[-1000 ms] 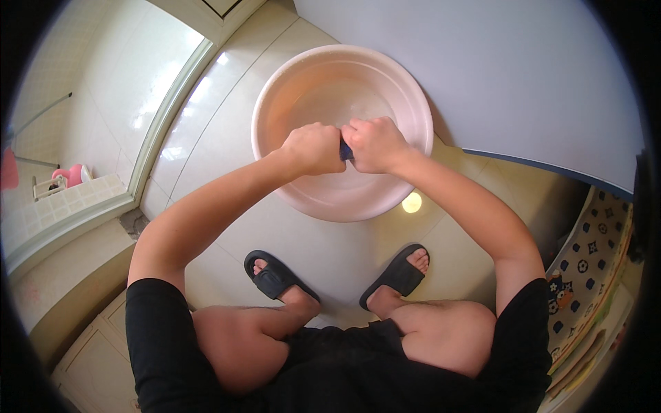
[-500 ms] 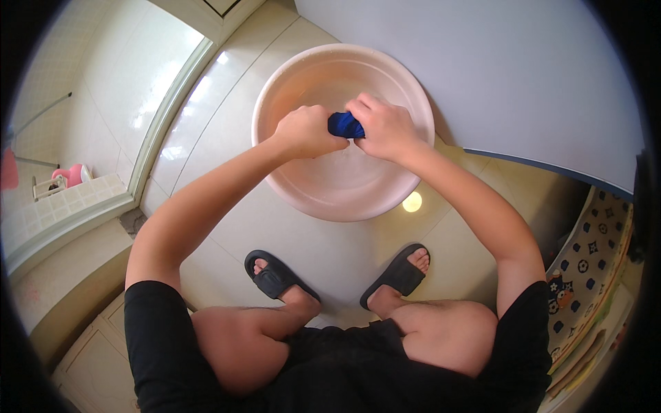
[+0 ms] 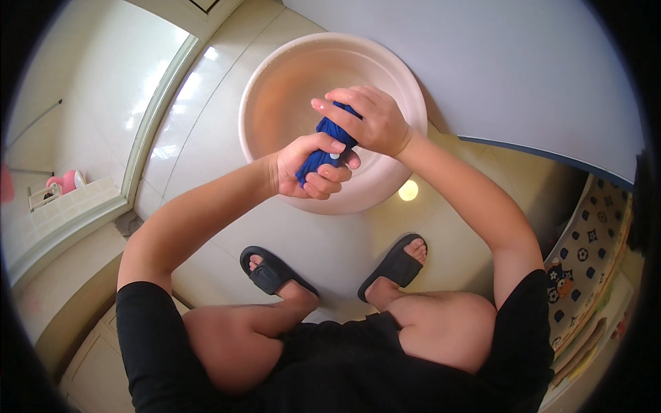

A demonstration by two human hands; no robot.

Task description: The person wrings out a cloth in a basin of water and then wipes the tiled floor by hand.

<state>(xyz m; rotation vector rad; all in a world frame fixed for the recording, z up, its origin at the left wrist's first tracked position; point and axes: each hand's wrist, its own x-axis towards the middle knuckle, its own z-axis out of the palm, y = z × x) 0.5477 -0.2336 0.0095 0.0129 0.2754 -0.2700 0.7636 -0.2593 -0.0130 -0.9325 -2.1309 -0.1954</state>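
Both hands have shifted since the earlier frames: the twisted dark blue cloth (image 3: 322,148), previously a small patch between two fists held level, now shows as a longer roll, with the right hand raised above the left.

Left side: a low pale tiled ledge (image 3: 69,206) carries a small pink object (image 3: 65,181), too small to identify. A light frame strip (image 3: 155,113) runs diagonally beside the glossy white tiled floor (image 3: 206,131).

Centre: the left hand (image 3: 306,168) grips the lower end of the cloth, fingers (image 3: 323,186) curled tight round it. The right hand (image 3: 368,120) clamps the upper end, fingers (image 3: 337,110) wrapped over it and pressed together. The cloth's long axis runs from lower left to upper right, passing straight from one fist into the other; neither hand is nearer than the other, each holding one end. The cloth hangs above the round pale pink plastic basin (image 3: 272,79), apart from its bottom. The basin stands on the floor; whether it holds water cannot be told, and no other item shows inside.

Below: two black slide sandals (image 3: 265,272) rest on the floor before the basin.

Right side: a pale grey surface (image 3: 482,62) lies beyond the basin, and a patterned cream mat with dark blue motifs (image 3: 595,241) lies at the edge.
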